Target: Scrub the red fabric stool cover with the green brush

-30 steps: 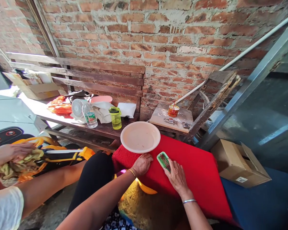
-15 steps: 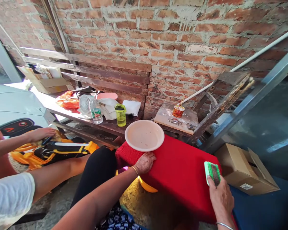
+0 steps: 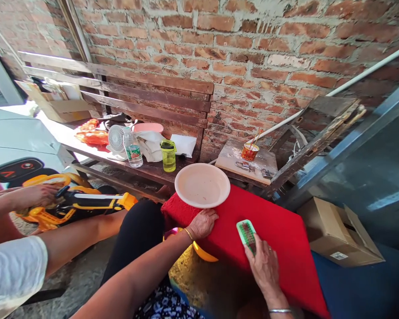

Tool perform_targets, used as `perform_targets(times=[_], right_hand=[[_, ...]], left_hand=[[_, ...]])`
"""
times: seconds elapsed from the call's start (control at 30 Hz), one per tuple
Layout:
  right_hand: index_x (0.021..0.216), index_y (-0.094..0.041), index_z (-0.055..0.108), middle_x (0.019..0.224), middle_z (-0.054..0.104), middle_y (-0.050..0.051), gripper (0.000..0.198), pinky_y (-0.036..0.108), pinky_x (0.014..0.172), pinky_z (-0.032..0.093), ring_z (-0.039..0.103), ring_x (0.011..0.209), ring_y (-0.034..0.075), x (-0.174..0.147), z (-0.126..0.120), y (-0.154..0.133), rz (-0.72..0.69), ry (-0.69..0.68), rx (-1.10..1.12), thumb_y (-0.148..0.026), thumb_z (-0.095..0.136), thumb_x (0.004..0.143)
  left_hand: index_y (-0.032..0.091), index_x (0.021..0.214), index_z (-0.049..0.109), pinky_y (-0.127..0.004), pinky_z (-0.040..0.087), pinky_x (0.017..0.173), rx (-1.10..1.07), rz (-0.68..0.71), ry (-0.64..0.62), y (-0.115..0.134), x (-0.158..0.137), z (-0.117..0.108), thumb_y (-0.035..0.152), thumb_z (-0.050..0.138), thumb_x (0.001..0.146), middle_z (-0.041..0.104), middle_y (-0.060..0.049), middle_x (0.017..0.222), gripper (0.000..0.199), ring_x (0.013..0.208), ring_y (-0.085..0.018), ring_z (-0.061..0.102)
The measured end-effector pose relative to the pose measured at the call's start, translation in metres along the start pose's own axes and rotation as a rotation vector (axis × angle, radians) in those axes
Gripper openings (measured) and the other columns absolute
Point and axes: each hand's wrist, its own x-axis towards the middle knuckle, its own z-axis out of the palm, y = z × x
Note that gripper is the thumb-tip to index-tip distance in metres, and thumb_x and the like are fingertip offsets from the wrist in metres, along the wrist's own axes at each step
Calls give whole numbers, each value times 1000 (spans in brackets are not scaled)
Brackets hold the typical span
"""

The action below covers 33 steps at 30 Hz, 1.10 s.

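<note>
Red cloth [image 3: 279,230] lies spread before the person, a pale basin [image 3: 202,184] at its left end, the left hand [image 3: 203,223] curled just beside it, any grip unclear, then, mid-cloth, a green brush [image 3: 244,230] clasped by the closed right hand [image 3: 264,263].

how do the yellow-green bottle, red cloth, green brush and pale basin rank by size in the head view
1. red cloth
2. pale basin
3. green brush and yellow-green bottle: too alike to rank; the right hand covers part of the brush
</note>
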Motion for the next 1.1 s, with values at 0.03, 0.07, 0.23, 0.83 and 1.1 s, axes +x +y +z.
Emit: perform_targets(times=[0.03, 0.07, 0.23, 0.83, 1.1], right_hand=[[133, -12, 56, 103, 72, 20, 64, 47, 81, 52, 70, 91, 34, 1, -4, 19, 74, -35, -12, -58, 23, 103], [132, -11, 56, 103, 72, 21, 69, 47, 79, 52, 71, 90, 35, 0, -7, 36, 153, -69, -5, -61, 20, 102], [134, -12, 54, 129, 67, 24, 92, 51, 85, 55, 68, 109, 40, -6, -9, 66, 470, -110, 225, -84, 21, 89], [130, -10, 57, 107, 73, 21, 84, 48, 78, 52, 71, 93, 36, 23, 5, -61, 76, -55, 86, -76, 14, 99], [132, -13, 56, 119, 72, 20, 83, 45, 87, 50, 69, 103, 34, 33, 0, -87, 122, -141, 116, -76, 15, 98]], left_hand=[[19, 112, 67, -41, 49, 107, 3, 7, 5, 0, 0, 0, 6, 47, 91, 68, -9, 111, 32, 110, -24, 62], [18, 112, 67, -41, 49, 106, 5, 14, 13, -1, 0, 1, 6, 47, 91, 68, -9, 112, 32, 110, -24, 62], [19, 113, 67, -41, 51, 101, -12, 99, 97, -3, -9, 6, 6, 46, 91, 68, -10, 109, 34, 104, -24, 63], [22, 103, 64, -29, 52, 77, -203, -253, 901, -51, -10, -101, 4, 44, 93, 64, -3, 93, 29, 87, -17, 64], [20, 106, 67, -38, 52, 83, -3, -162, 558, -44, -6, -86, 2, 52, 83, 62, -7, 97, 33, 90, -24, 58]])
